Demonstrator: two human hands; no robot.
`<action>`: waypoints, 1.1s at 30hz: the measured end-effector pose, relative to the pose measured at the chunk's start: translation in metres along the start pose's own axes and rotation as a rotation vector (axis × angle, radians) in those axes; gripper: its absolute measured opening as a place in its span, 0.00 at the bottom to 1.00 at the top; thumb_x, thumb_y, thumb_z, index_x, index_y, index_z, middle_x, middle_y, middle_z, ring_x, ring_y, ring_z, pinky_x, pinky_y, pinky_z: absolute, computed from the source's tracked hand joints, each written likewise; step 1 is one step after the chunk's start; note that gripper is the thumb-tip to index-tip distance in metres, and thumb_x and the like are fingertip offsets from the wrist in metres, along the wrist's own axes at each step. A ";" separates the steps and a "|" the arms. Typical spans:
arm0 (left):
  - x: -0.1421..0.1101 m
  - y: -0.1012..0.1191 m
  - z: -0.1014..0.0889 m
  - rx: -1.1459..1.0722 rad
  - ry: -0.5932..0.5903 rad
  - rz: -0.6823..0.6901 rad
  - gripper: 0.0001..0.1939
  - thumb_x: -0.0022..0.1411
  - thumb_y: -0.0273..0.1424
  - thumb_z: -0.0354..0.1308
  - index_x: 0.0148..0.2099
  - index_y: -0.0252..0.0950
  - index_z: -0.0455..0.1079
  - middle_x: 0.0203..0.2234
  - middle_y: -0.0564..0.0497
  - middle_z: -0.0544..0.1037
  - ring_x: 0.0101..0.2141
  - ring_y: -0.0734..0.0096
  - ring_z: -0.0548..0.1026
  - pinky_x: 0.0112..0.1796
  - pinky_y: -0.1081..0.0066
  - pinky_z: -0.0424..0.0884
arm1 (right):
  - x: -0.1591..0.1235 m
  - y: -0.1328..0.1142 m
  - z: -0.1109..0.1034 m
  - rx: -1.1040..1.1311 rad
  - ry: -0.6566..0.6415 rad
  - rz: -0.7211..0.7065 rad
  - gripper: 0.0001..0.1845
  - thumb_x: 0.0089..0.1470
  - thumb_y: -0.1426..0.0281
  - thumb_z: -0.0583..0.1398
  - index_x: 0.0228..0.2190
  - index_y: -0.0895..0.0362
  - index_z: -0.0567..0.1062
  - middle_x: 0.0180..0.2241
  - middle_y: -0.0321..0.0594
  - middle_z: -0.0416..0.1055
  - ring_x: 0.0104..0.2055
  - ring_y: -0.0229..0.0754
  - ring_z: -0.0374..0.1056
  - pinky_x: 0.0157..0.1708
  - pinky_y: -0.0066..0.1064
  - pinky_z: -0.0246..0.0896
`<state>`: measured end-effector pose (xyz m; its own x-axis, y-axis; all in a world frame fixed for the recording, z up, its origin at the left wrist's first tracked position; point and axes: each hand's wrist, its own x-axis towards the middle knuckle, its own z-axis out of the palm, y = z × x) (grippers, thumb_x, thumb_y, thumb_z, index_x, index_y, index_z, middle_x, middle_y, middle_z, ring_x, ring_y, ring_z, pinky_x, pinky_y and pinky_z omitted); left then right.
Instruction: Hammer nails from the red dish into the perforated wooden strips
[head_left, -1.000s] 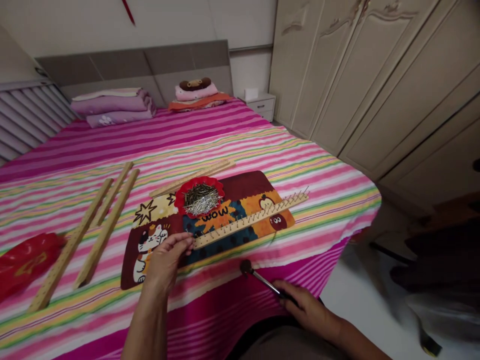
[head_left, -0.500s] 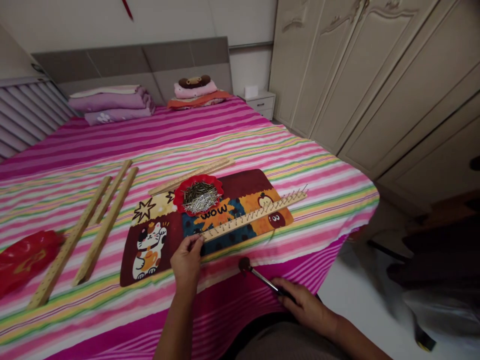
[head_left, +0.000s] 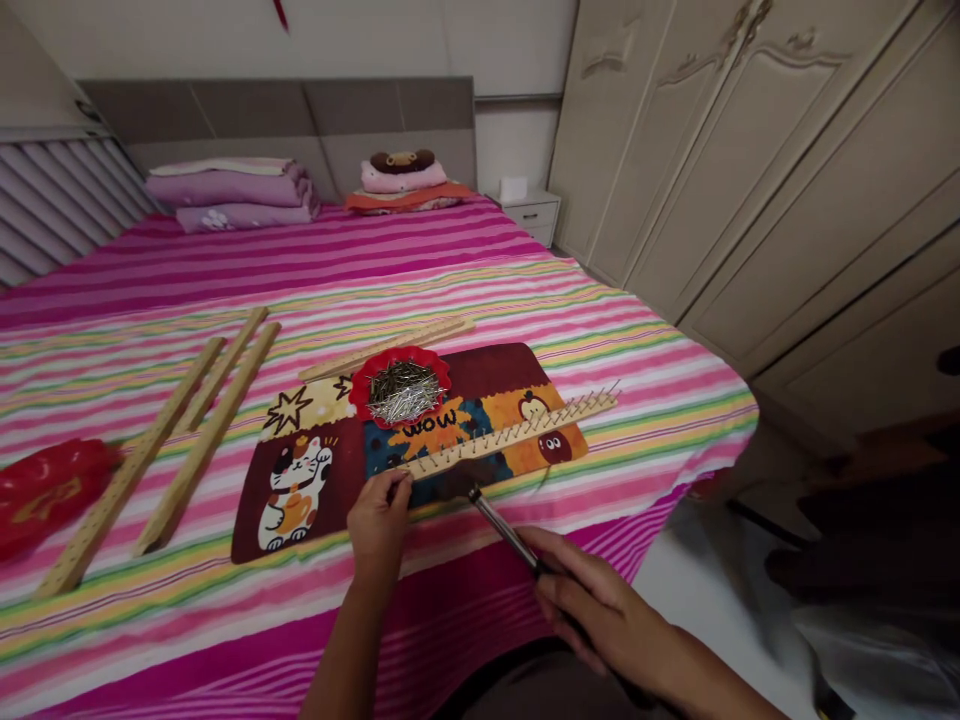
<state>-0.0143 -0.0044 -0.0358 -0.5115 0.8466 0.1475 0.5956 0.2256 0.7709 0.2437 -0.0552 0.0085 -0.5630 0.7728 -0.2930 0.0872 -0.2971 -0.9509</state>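
Note:
My left hand [head_left: 379, 520] pinches the near end of a wooden strip [head_left: 517, 432] studded with a row of nails. The strip lies slantwise across a colourful cartoon mat [head_left: 397, 440] on the striped bed. My right hand [head_left: 592, 610] is wrapped round the metal handle of a small hammer [head_left: 491, 515]. The hammer's head is blurred and hangs just beside the strip's near end. A red dish [head_left: 401, 388] heaped with nails sits on the mat behind the strip.
Several bare wooden strips [head_left: 187, 420] lie on the striped bedspread [head_left: 487, 280] to the left, another behind the dish. A red bag [head_left: 45, 485] is at the far left. Folded bedding [head_left: 229, 190] is by the headboard. Wardrobe doors [head_left: 750, 150] stand at the right.
My left hand slid right from the mat's cat picture and pinched the strip's near end. My right hand lifted the hammer forward, bringing its head up to the strip.

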 end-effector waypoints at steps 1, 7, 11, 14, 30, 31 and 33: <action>0.000 0.001 0.000 0.007 -0.001 0.004 0.11 0.53 0.37 0.52 0.33 0.39 0.73 0.33 0.50 0.79 0.38 0.65 0.75 0.42 0.69 0.68 | 0.004 -0.011 0.004 -0.035 -0.006 -0.039 0.25 0.61 0.64 0.49 0.58 0.51 0.57 0.20 0.27 0.56 0.15 0.29 0.49 0.13 0.20 0.43; 0.000 0.002 0.000 0.026 -0.011 0.034 0.10 0.54 0.35 0.52 0.33 0.39 0.73 0.33 0.50 0.79 0.37 0.66 0.75 0.41 0.69 0.68 | 0.039 -0.040 0.021 -0.361 0.011 -0.309 0.22 0.61 0.71 0.49 0.57 0.52 0.60 0.22 0.29 0.59 0.22 0.32 0.53 0.22 0.24 0.52; 0.001 0.000 0.002 0.068 -0.011 0.048 0.09 0.54 0.33 0.52 0.33 0.38 0.73 0.33 0.49 0.78 0.37 0.66 0.75 0.40 0.70 0.67 | 0.049 -0.042 0.027 -0.463 0.018 -0.217 0.21 0.59 0.73 0.50 0.53 0.52 0.65 0.23 0.30 0.62 0.23 0.33 0.55 0.25 0.25 0.55; 0.002 0.000 0.003 0.078 -0.006 0.048 0.09 0.54 0.32 0.51 0.34 0.38 0.73 0.34 0.49 0.78 0.38 0.66 0.74 0.41 0.70 0.67 | 0.040 -0.047 0.026 -0.454 0.010 -0.207 0.22 0.60 0.72 0.50 0.55 0.50 0.63 0.30 0.33 0.70 0.29 0.35 0.63 0.33 0.27 0.60; 0.055 0.030 -0.035 0.305 0.063 0.152 0.13 0.57 0.36 0.50 0.39 0.39 0.74 0.37 0.49 0.78 0.39 0.64 0.74 0.43 0.68 0.67 | 0.011 0.071 -0.034 -0.485 -0.030 -0.038 0.25 0.59 0.65 0.51 0.56 0.59 0.66 0.53 0.50 0.68 0.54 0.48 0.65 0.54 0.39 0.58; 0.068 0.032 -0.033 0.355 0.029 0.174 0.14 0.57 0.35 0.50 0.39 0.38 0.74 0.37 0.48 0.78 0.40 0.63 0.73 0.44 0.68 0.66 | 0.012 0.077 -0.036 -0.481 -0.018 -0.035 0.25 0.59 0.66 0.51 0.56 0.59 0.66 0.54 0.49 0.67 0.56 0.48 0.63 0.55 0.40 0.56; 0.092 0.036 -0.024 0.468 -0.072 0.213 0.14 0.57 0.33 0.49 0.38 0.37 0.75 0.38 0.46 0.78 0.41 0.62 0.73 0.45 0.67 0.65 | 0.014 0.085 -0.038 -0.456 -0.003 -0.049 0.24 0.58 0.66 0.50 0.55 0.57 0.66 0.55 0.47 0.67 0.57 0.48 0.61 0.57 0.39 0.54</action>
<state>-0.0547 0.0704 0.0207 -0.3145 0.9246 0.2148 0.9037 0.2223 0.3660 0.2749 -0.0484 -0.0807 -0.5774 0.7781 -0.2471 0.4130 0.0173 -0.9106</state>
